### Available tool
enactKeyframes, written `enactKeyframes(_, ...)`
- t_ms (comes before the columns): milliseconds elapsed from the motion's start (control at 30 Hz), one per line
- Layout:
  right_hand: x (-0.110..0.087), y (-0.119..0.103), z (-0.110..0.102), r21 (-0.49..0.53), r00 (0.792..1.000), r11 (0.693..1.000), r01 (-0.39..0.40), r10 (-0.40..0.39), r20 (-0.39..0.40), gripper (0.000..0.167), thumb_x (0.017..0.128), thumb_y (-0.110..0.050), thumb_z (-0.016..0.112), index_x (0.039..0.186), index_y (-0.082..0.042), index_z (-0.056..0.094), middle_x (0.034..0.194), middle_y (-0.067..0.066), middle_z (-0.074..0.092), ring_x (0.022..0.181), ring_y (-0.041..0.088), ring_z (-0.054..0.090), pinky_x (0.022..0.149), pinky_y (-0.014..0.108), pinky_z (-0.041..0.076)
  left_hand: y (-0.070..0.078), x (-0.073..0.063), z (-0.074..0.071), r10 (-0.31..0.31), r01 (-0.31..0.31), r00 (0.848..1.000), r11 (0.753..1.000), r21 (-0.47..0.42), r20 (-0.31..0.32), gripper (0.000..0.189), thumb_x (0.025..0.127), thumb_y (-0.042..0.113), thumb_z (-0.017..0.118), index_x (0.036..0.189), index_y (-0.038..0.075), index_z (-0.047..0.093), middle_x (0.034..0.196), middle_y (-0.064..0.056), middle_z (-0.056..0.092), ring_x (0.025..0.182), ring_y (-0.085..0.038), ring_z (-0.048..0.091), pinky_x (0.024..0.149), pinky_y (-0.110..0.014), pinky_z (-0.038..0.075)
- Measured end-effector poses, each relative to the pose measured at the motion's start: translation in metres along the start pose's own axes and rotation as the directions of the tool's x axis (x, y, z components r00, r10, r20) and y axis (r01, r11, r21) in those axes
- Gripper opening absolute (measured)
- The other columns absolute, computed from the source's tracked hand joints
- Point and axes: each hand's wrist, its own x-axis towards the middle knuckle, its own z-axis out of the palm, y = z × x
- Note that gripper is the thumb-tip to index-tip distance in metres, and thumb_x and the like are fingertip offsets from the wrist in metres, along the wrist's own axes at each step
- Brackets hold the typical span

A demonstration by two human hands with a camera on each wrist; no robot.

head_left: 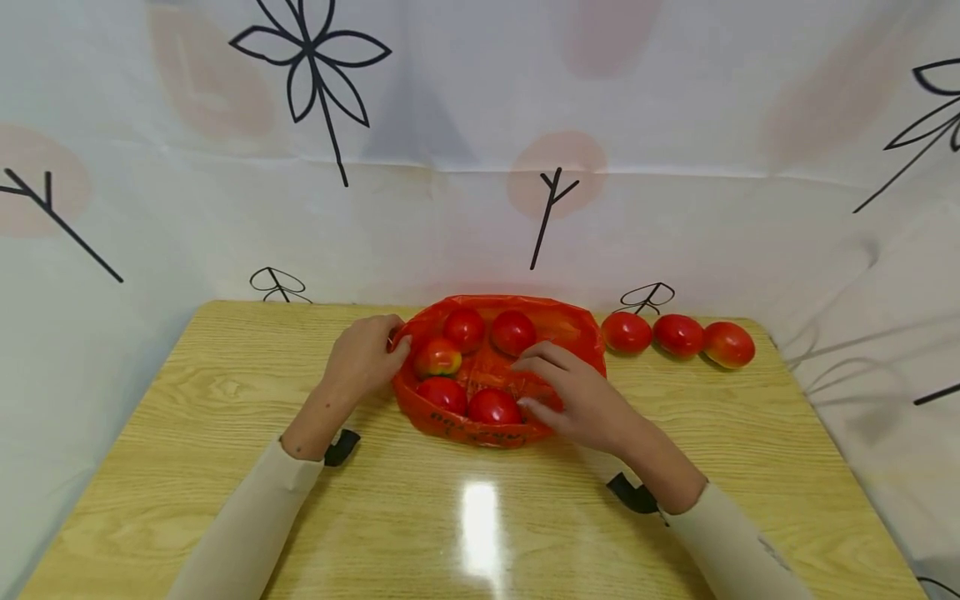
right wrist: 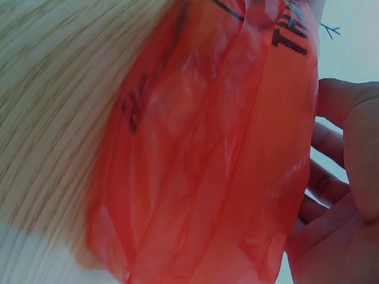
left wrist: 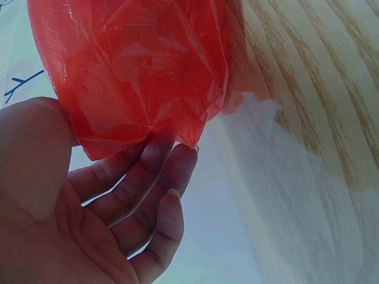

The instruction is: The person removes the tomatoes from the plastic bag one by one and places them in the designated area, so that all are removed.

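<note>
Wooden tabletop [head_left: 225, 433] out front, yellowish grain showing, white glare [head_left: 480, 525] blazing near middle! Up behind far edge, pale cloth [head_left: 450, 250] hangs, long crease running sideways, cloth down both flanks too. And look at prints: big black-outlined flower [head_left: 309, 47] upper left, second flower [head_left: 930, 117] cut off at right edge, dark twig [head_left: 552, 200] over round peach blotch [head_left: 585, 162], little two-leaf sprigs low down. Faint shadows streak right-hand cloth.

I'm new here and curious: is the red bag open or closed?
The bag is open: spread wide, with five fruits visible inside.
</note>
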Motion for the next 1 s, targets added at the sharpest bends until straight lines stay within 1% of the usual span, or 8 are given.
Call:
enactKeyframes(133,0.003,-0.003,0.003,0.006,1.000,1.000,-0.004,0.004,0.025,0.039,0.092,-0.019,0.084,0.128,-0.016,0.069,0.127,-0.003,0.064,0.116,0.014,0.062,0.096,0.036,0.058,0.000,0.000,0.000,0.000,0.000,1.000,1.000,-0.002,0.001,0.018,0.101,0.021,0.066,0.106,0.004,0.072,0.078,-0.005,0.063,0.066,-0.022,0.055,0.055,-0.032,0.045)
enactKeyframes(300,0.008,-0.007,0.005,0.030,0.998,1.000,-0.007,0.005,0.060,0.035,0.093,-0.020,0.083,0.126,-0.016,0.070,0.125,-0.002,0.066,0.116,0.014,0.063,0.098,0.035,0.057,0.001,0.000,0.000,-0.003,0.003,1.000,1.000,0.000,0.001,0.018,0.101,0.020,0.066,0.106,0.004,0.072,0.078,-0.005,0.063,0.066,-0.022,0.055,0.055,-0.032,0.045)
enactKeyframes(400,0.010,-0.009,0.007,0.045,0.997,0.999,0.016,-0.019,0.068,0.035,0.092,-0.020,0.083,0.125,-0.016,0.071,0.124,-0.003,0.066,0.116,0.014,0.063,0.098,0.034,0.057,0.002,0.000,0.000,-0.006,0.006,1.000,1.000,0.000,0.000,0.018,0.101,0.020,0.066,0.106,0.004,0.072,0.079,-0.005,0.064,0.067,-0.022,0.055,0.055,-0.032,0.046)
enactKeyframes(600,0.015,-0.012,0.009,0.071,0.994,0.996,0.057,-0.063,0.086,0.037,0.089,-0.018,0.087,0.123,-0.012,0.073,0.122,0.000,0.066,0.114,0.015,0.063,0.096,0.034,0.058,0.002,-0.001,-0.001,-0.009,0.009,1.000,1.000,-0.003,0.001,0.018,0.101,0.020,0.066,0.106,0.004,0.072,0.080,-0.005,0.064,0.067,-0.022,0.055,0.055,-0.032,0.046)
enactKeyframes(767,0.016,-0.013,0.010,0.056,0.990,0.998,0.040,-0.047,0.134,0.043,0.087,-0.022,0.090,0.125,-0.014,0.072,0.125,-0.003,0.064,0.115,0.014,0.062,0.097,0.033,0.057,0.002,-0.001,-0.001,-0.006,0.006,1.000,1.000,-0.006,-0.001,0.017,0.101,0.020,0.066,0.104,0.004,0.071,0.077,-0.005,0.063,0.066,-0.022,0.055,0.055,-0.032,0.045)
enactKeyframes(1000,0.017,-0.013,0.011,0.047,0.979,0.999,0.001,-0.011,0.204,0.050,0.087,-0.028,0.090,0.132,-0.018,0.071,0.132,-0.003,0.062,0.122,0.017,0.060,0.102,0.038,0.056,0.001,0.000,0.000,0.005,-0.005,1.000,1.000,-0.008,-0.008,0.017,0.101,0.020,0.066,0.103,0.005,0.071,0.077,-0.005,0.062,0.064,-0.022,0.054,0.054,-0.032,0.045)
